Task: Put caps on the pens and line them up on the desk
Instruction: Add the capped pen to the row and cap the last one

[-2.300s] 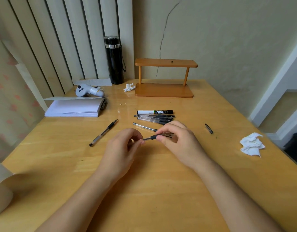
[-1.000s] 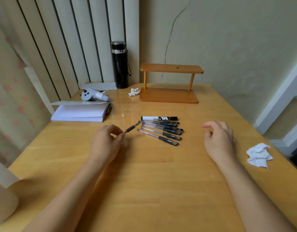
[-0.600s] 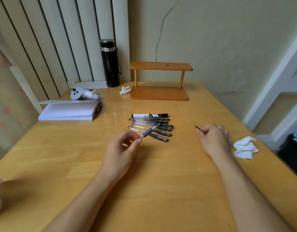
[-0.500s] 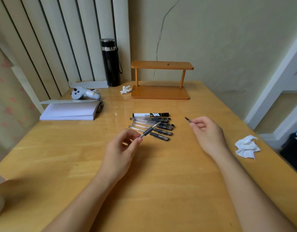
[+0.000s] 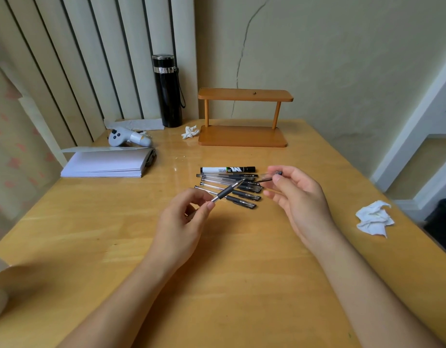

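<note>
My left hand (image 5: pixel 183 217) pinches an uncapped pen (image 5: pixel 227 192) by its barrel, the black grip and tip slanting up to the right over the row. My right hand (image 5: pixel 296 197) holds a clear pen cap (image 5: pixel 269 177) with a black clip between thumb and fingers, just right of the pen's tip and apart from it. Several capped clear pens (image 5: pixel 232 190) lie side by side on the wooden desk (image 5: pixel 217 272). A black-and-white marker (image 5: pixel 227 169) lies at the far end of that row.
A white paper stack (image 5: pixel 106 163) and a grey controller (image 5: pixel 127 138) sit at the back left. A black bottle (image 5: pixel 168 91) and a wooden shelf (image 5: pixel 243 116) stand by the wall. Crumpled tissues lie near the shelf (image 5: pixel 189 131) and near the right edge (image 5: pixel 374 219).
My right hand picked up the cap from the desk's right side and carried it left toward the pen tip. My left hand picked up the loose pen and brought it over the row.
</note>
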